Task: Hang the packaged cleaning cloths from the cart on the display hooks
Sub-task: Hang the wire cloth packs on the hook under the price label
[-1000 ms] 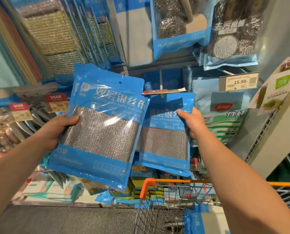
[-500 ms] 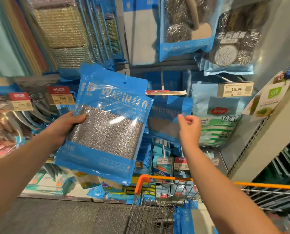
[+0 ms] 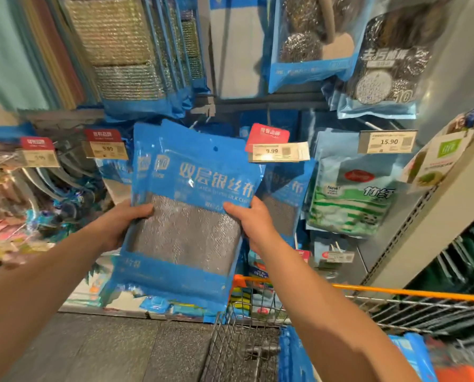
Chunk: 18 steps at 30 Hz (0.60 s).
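A stack of blue packaged silver cleaning cloths (image 3: 191, 216) is upright in front of the display, gripped on both sides. My left hand (image 3: 120, 224) clasps its left edge and my right hand (image 3: 253, 224) clasps its right edge. At least two packs lie one behind the other. Behind them on the right hangs a matching cloth pack (image 3: 288, 194), under the red 9.99 price tag (image 3: 274, 147) at the tip of its hook. The wire cart (image 3: 257, 340) with an orange rim stands below right, with more blue packs (image 3: 293, 357) inside.
Scourer and steel-wool packs (image 3: 381, 67) hang on the upper hooks. A green-striped cloth pack (image 3: 348, 199) hangs at the right under a 15.90 tag (image 3: 387, 142). A grey shelf upright (image 3: 437, 210) rises at the right. More goods crowd the lower left shelves.
My right hand let go of the second pack, which now hangs on the hook, then came across and took the right edge of the pack stack in my left hand.
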Each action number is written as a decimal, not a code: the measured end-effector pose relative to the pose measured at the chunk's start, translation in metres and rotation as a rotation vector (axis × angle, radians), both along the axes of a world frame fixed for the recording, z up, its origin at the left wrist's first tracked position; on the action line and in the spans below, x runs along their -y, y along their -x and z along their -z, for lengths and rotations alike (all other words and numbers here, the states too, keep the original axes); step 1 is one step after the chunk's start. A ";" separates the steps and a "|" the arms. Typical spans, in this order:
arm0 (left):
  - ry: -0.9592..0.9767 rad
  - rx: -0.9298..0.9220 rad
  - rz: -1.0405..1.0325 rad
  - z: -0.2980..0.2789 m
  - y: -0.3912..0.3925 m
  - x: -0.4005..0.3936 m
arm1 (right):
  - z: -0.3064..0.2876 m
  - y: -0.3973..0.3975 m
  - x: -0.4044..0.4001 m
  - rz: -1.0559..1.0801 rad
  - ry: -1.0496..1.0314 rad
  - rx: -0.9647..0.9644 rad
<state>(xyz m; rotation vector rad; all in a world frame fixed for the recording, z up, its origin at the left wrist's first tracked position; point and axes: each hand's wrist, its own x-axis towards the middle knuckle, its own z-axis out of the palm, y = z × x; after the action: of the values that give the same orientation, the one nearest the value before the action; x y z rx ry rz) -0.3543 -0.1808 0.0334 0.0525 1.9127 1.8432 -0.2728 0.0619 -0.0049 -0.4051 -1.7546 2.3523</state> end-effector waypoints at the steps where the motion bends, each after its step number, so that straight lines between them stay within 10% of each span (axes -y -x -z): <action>1: -0.049 0.059 -0.018 0.007 -0.001 -0.001 | 0.006 -0.007 -0.001 -0.002 -0.002 0.011; 5: -0.155 0.152 0.018 0.014 -0.008 -0.023 | 0.031 -0.031 -0.015 0.019 -0.011 0.090; 12: -0.076 -0.226 0.188 0.006 -0.014 -0.083 | 0.045 -0.065 -0.051 0.091 -0.010 0.147; 18: -0.132 -0.072 0.351 0.030 -0.034 -0.115 | 0.027 -0.085 -0.103 0.187 0.055 0.024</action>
<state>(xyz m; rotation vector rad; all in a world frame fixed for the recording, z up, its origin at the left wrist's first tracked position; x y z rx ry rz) -0.3202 -0.0660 0.0031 0.4735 1.6953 1.7406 -0.1875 0.1646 -0.0322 -0.5820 -1.5891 2.2762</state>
